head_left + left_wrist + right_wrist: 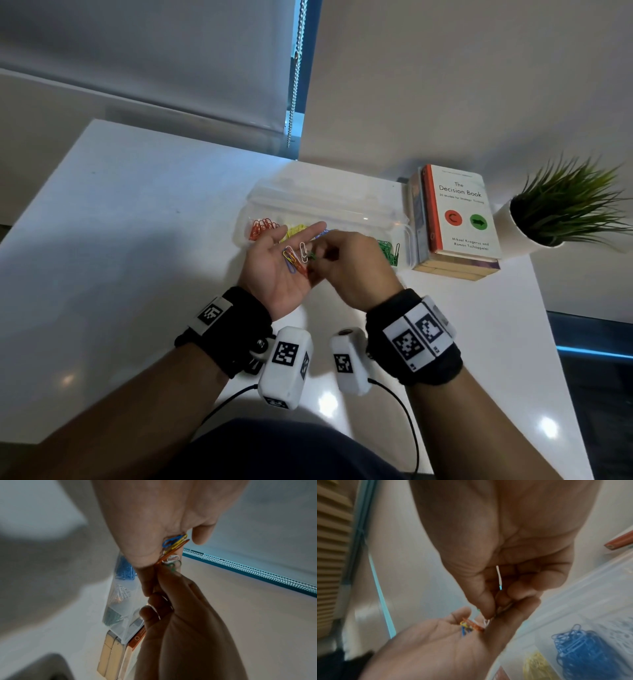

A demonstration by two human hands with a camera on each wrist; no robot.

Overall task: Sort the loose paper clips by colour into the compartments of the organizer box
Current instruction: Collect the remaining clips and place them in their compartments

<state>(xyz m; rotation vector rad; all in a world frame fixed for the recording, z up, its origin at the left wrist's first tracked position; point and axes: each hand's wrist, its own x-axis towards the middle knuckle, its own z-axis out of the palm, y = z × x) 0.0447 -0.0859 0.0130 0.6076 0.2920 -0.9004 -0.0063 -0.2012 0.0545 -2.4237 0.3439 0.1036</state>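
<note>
My left hand (287,248) lies palm up above the table, fingers relaxed, carrying a small bunch of loose paper clips (294,262): orange, blue, yellow and white (173,543). My right hand (315,257) reaches into that palm, thumb and forefinger pinching a green paper clip (174,565) at the bunch's edge. Behind the hands stands the clear organizer box (329,205), with red clips (262,228), yellow clips (296,231), blue clips (578,645) and green clips (388,251) in separate compartments. My hands hide the middle compartments in the head view.
A stack of books (459,212) lies against the box's right end, with a potted plant (561,209) further right. The white table (137,222) stretches away to the left. A blind's bead chain (296,68) hangs behind. The wrist cameras' cables trail near the table's front edge.
</note>
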